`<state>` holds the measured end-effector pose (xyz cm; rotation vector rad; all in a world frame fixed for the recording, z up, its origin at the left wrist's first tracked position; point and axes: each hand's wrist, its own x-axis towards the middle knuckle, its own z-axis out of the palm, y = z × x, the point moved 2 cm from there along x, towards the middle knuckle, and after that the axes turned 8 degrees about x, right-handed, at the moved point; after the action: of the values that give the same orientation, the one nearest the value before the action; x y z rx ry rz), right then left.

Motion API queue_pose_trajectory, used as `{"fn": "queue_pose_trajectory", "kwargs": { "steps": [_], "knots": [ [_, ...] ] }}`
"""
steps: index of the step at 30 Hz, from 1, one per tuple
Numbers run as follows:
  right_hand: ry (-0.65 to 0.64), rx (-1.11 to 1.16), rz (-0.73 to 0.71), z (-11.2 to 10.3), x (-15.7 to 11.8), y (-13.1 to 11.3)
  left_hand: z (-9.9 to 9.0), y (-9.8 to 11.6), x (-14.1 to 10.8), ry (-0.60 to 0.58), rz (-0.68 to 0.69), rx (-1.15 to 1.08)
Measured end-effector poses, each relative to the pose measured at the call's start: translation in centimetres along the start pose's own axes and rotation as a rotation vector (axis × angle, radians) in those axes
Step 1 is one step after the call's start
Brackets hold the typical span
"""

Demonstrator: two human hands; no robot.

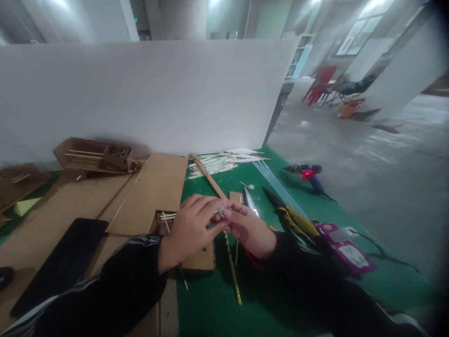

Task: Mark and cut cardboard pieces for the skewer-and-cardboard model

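Note:
My left hand (194, 227) and my right hand (250, 229) meet above the green table. Between their fingertips is a small shiny grey piece (220, 211), too small to name. The right thumb and fingers pinch it; the left fingers close in on it from the other side, partly hiding it. Under my left hand lies a cardboard piece (199, 264) with thin wooden sticks (167, 216) poking out. A twisted yellow-green rod (231, 271) lies below the hands. Beyond my right hand, a pointed metal blade (250, 201) shows.
Yellow-handled pliers (298, 220), a purple device (347, 250) with a cable and a glue gun (310, 175) lie right. White-tipped sticks (217, 164) and a wooden strip (210, 178) lie behind. Left are cardboard sheets (147, 192), a cardboard box (87, 157) and a dark flat slab (63, 262).

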<state>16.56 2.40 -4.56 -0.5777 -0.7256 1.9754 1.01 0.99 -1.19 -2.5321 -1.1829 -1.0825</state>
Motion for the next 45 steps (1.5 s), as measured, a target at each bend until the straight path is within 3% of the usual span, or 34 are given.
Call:
{"fn": "queue_pose_trajectory", "kwargs": {
  "steps": [8,28,45],
  "knots": [
    [-0.006,-0.007,-0.005,-0.03,0.0,0.05,-0.08,-0.02,-0.11,0.042,-0.064,-0.016],
    [-0.014,-0.074,0.03,-0.38,0.01,0.11,-0.25,0.2,-0.03,0.002,0.0,-0.036],
    [-0.185,-0.097,0.072,0.43,-0.42,-0.03,-0.13,0.21,-0.08,-0.02,0.033,-0.052]
  ]
}}
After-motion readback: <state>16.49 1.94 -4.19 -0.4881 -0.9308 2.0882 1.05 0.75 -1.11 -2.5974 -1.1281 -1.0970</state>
